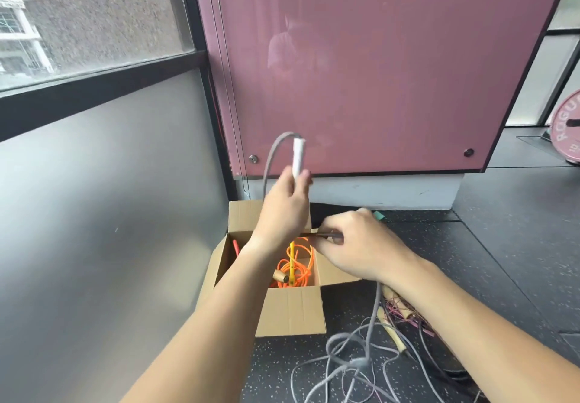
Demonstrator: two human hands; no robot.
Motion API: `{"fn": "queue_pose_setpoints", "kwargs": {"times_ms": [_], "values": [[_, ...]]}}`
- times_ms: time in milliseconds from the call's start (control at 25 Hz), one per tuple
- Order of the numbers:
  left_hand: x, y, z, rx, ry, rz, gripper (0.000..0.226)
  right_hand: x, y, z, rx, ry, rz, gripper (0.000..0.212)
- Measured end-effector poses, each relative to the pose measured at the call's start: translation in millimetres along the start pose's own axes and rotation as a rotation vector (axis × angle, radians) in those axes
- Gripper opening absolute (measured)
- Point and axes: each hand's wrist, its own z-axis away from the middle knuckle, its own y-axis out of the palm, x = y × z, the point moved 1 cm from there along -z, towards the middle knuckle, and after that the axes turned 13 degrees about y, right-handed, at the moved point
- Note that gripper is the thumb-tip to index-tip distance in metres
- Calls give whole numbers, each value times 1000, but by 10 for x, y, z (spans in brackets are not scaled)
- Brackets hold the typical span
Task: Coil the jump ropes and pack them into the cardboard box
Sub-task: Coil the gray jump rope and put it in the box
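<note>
The open cardboard box (288, 311) stands on the floor (502, 261), with the grey rope (345, 361) tangled beside it and an orange rope (298, 264) coiled inside. The right hand (361, 245) has its fingers curled round the grey rope. The left hand (284, 211) has its fingers clamped on the white handle (298, 157) above the box.

Your grey jump rope (359, 362) lies loose; the cardboard box (288, 308) stands open.
Its white handle (298, 154) points up over the box; an orange rope (298, 266) lies coiled inside.

Likely gym: speckled rubber floor (502, 245), weight plate (565, 129), jump ropes (354, 358).
</note>
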Motion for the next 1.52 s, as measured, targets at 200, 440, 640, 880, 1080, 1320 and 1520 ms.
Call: {"fn": "queue_pose_setpoints", "kwargs": {"times_ms": [200, 440, 640, 880, 1080, 1320, 1520], "values": [[138, 23, 140, 653, -489, -200, 87, -155, -273, -180, -314, 51, -122, 11], [-174, -33, 129, 893, -530, 266, 67, -401, -312, -469, -349, 307, -533, 7], [-208, 133, 59, 421, -502, 780, 39, -722, -118, -498, -157, 538, -665, 8], [-80, 426, -167, -223, -300, 1033, 18, -304, 93, -177, 328, 257, -311, 13], [232, 263, -312, -338, 50, 323, 9, -212, -120, 10, 523, 219, -163, 15], [141, 405, -58, 501, -140, -209, 67, -584, -330, -161, -234, 38, -174, 11], [-136, 435, 65, 848, -409, 264, 64, -898, -413, -293, -456, 133, -318, 7]]}}
